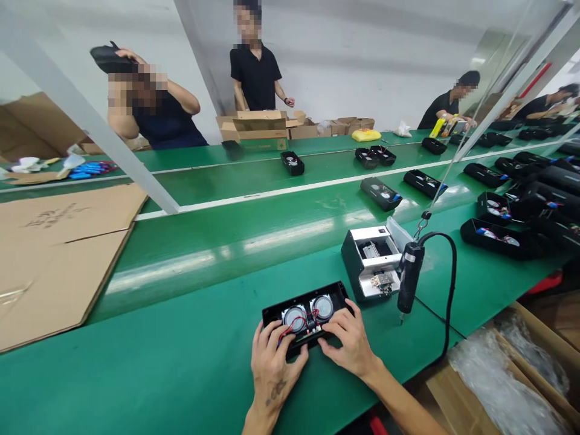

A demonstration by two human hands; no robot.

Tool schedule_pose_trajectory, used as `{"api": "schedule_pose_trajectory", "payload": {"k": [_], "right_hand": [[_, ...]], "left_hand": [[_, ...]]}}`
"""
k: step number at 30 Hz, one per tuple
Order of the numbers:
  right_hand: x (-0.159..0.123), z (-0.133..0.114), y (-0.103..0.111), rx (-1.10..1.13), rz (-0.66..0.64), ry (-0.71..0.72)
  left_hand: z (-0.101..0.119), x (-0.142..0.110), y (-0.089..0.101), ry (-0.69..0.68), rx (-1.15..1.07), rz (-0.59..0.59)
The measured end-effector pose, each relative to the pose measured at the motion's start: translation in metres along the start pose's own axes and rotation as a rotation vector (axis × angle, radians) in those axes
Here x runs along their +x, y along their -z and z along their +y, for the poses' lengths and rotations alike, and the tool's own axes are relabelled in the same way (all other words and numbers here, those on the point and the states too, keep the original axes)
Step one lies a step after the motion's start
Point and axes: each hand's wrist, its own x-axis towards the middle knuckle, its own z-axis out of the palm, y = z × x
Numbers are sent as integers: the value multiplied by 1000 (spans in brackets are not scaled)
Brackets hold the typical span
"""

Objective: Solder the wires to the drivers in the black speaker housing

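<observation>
A black speaker housing point(276, 311) with two round silver drivers and red wiring lies on the green bench in front of me. My left hand point(273, 362) grips its near left edge, fingers curled over the rim. My right hand point(348, 341) presses on its near right part, fingers bent onto the housing. A hanging black electric screwdriver point(409, 278) dangles just right of my right hand, untouched.
A white-and-black screw feeder box point(369, 260) stands behind the housing. Flat cardboard point(54, 254) lies at left. Several more black housings point(493, 237) crowd the right side and conveyor. Across the belt stand other people and open cartons point(258, 128). A plastic-lined box point(507, 374) sits lower right.
</observation>
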Motion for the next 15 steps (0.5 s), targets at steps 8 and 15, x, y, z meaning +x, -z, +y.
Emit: {"api": "schedule_pose_trajectory", "payload": {"k": [8, 15], "right_hand": [[-2, -2, -9, -33, 66, -2], [-5, 2, -2, -4, 99, 22]], "left_hand": [[5, -4, -4, 22, 3, 30], [-36, 5, 34, -174, -67, -245]]}}
